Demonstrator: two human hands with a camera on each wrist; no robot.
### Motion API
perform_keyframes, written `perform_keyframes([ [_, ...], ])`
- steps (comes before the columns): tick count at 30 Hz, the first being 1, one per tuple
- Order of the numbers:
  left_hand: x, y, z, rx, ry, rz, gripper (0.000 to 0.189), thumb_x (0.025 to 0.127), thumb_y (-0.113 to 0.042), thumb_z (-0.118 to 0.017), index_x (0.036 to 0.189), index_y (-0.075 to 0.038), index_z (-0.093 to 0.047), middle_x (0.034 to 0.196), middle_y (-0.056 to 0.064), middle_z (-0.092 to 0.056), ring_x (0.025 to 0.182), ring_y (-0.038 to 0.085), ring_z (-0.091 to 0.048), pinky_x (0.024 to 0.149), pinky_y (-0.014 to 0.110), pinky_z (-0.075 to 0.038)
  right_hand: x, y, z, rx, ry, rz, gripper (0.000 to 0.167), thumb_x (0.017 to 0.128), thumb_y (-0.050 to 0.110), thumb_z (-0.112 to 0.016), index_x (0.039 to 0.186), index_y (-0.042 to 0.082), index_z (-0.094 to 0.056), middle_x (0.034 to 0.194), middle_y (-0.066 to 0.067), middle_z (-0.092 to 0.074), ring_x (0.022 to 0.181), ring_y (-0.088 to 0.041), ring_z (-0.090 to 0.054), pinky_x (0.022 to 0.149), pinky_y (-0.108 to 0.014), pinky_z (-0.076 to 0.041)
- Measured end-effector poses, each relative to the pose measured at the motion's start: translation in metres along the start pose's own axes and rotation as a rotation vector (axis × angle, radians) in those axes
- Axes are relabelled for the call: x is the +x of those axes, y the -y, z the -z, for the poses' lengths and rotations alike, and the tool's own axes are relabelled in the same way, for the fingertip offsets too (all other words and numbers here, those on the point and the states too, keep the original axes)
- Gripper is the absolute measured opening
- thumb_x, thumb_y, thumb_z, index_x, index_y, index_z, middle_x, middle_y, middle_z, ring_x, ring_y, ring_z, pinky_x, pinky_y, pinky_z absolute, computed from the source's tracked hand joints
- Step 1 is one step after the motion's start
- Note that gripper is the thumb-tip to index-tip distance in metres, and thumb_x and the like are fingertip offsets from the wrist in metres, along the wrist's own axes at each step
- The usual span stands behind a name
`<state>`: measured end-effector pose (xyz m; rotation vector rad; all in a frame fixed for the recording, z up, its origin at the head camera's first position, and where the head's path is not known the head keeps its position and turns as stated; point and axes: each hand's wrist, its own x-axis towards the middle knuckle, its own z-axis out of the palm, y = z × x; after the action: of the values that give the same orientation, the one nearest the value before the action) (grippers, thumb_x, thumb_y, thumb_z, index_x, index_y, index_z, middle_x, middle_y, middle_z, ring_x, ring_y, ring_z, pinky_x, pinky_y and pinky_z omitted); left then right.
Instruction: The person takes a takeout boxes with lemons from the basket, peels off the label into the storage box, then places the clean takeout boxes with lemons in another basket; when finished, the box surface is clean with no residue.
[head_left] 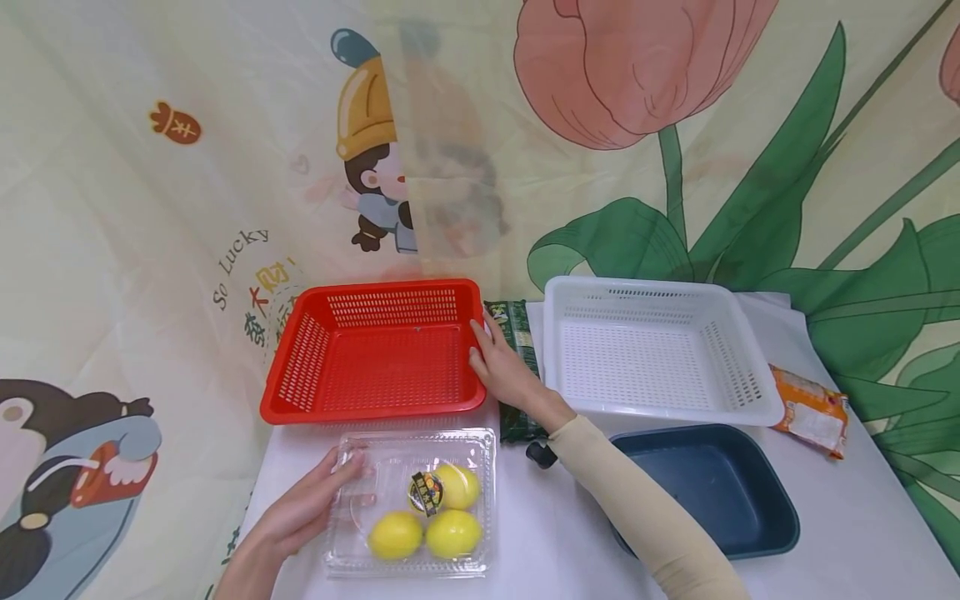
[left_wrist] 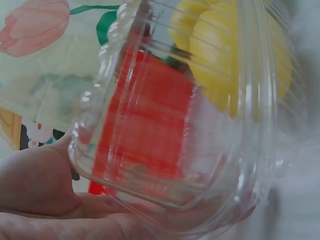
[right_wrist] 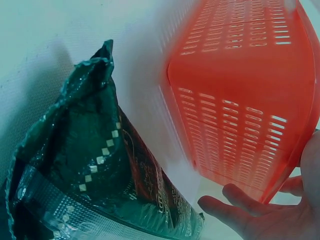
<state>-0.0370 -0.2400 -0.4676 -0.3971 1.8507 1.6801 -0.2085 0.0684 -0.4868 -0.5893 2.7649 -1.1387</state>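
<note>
A clear plastic clamshell box (head_left: 408, 546) with three lemons (head_left: 453, 534) and a dark round sticker (head_left: 427, 493) is at the front of the table. My left hand (head_left: 306, 504) grips its left side, thumb over the top; in the left wrist view the hand (left_wrist: 45, 200) shows at the box's edge. My right hand (head_left: 510, 371) holds the right rim of a red slotted basket (head_left: 372, 411). From the right wrist view, its fingers (right_wrist: 227, 212) lie along the outside of that basket, near a dark green packet (right_wrist: 90, 160).
A white slotted basket (head_left: 660, 410) stands at the right, with an orange packet (head_left: 813, 412) beside it. In front sits a dark blue tub (head_left: 720, 492), partly behind my right sleeve (head_left: 645, 508). A small black object (head_left: 541, 454) lies by the green packet. Printed cloth (head_left: 465, 125) hangs behind.
</note>
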Motion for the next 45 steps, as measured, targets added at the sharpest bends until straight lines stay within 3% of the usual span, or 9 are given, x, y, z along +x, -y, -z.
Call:
perform_keyframes([
  [5,0.0,0.001,-0.001,0.023,-0.042,-0.001,0.085,0.102,-0.05,-0.053,0.164,-0.015,-0.008,0.158,0.023,-0.032,0.117,0.027,-0.061,0.1,0.046,-0.048,0.0,-0.001,0.0,-0.027,-0.013,0.027,0.06,0.108,0.029,-0.042,0.161,0.009,-0.024,0.172,-0.006,-0.005,0.119,-0.028,-0.067,0.098,-0.039,-0.057],
  [8,0.001,0.001,-0.002,0.023,-0.059,0.006,0.084,0.101,-0.051,-0.054,0.164,-0.018,-0.01,0.159,0.021,-0.031,0.127,0.032,-0.053,0.106,0.055,-0.045,0.0,-0.001,0.0,-0.027,-0.008,0.027,0.06,0.108,0.029,-0.042,0.162,0.01,-0.023,0.172,-0.006,-0.004,0.116,-0.026,-0.068,0.098,-0.038,-0.057],
  [11,0.003,-0.001,-0.003,0.02,-0.051,0.006,0.087,0.1,-0.053,-0.054,0.164,-0.016,-0.007,0.165,0.022,-0.02,0.145,0.041,-0.033,0.115,0.07,-0.029,0.0,-0.001,0.0,-0.02,-0.006,0.023,0.06,0.108,0.029,-0.042,0.162,0.01,-0.023,0.172,-0.006,-0.004,0.115,-0.026,-0.069,0.096,-0.038,-0.058],
  [15,0.005,-0.003,-0.004,0.03,-0.047,0.012,0.091,0.099,-0.055,-0.055,0.164,-0.015,-0.005,0.168,0.023,-0.012,0.154,0.048,-0.008,0.117,0.073,-0.009,0.0,-0.002,-0.001,-0.011,-0.011,0.015,0.06,0.108,0.026,-0.044,0.162,0.011,-0.024,0.172,-0.005,-0.005,0.114,-0.025,-0.069,0.095,-0.038,-0.058],
  [25,0.01,-0.002,-0.009,0.023,-0.066,-0.011,0.089,0.099,-0.055,-0.055,0.164,-0.014,-0.009,0.167,0.016,-0.017,0.15,0.041,-0.021,0.121,0.068,-0.014,-0.001,-0.002,-0.001,-0.013,-0.006,0.013,0.061,0.108,0.029,-0.044,0.162,0.012,-0.023,0.172,-0.004,-0.004,0.111,-0.024,-0.071,0.091,-0.036,-0.06],
  [34,0.012,-0.002,-0.013,0.051,-0.11,-0.029,0.083,0.101,-0.053,-0.054,0.159,-0.004,-0.019,0.163,0.027,-0.025,0.151,0.049,-0.019,0.121,0.066,-0.013,-0.001,-0.002,0.0,-0.014,-0.009,0.015,0.061,0.107,0.031,-0.044,0.162,0.013,-0.023,0.172,-0.004,-0.005,0.104,-0.022,-0.072,0.088,-0.035,-0.061],
  [39,0.014,-0.001,-0.015,0.08,-0.131,-0.056,0.083,0.101,-0.051,-0.053,0.157,-0.001,-0.019,0.164,0.027,-0.018,0.153,0.048,-0.012,0.122,0.067,-0.01,0.0,-0.002,0.001,-0.004,-0.012,0.015,0.062,0.106,0.028,-0.047,0.162,0.012,-0.024,0.172,-0.004,-0.006,0.12,-0.026,-0.066,0.092,-0.038,-0.059],
  [45,0.015,0.002,-0.017,0.11,-0.154,-0.073,0.082,0.102,-0.051,-0.052,0.156,0.001,-0.019,0.164,0.028,-0.019,0.153,0.048,-0.014,0.121,0.067,-0.013,0.001,0.001,0.002,-0.024,-0.04,0.049,0.062,0.105,0.022,-0.051,0.16,0.008,-0.027,0.171,-0.01,-0.009,0.148,-0.031,-0.038,0.107,-0.043,-0.05],
])
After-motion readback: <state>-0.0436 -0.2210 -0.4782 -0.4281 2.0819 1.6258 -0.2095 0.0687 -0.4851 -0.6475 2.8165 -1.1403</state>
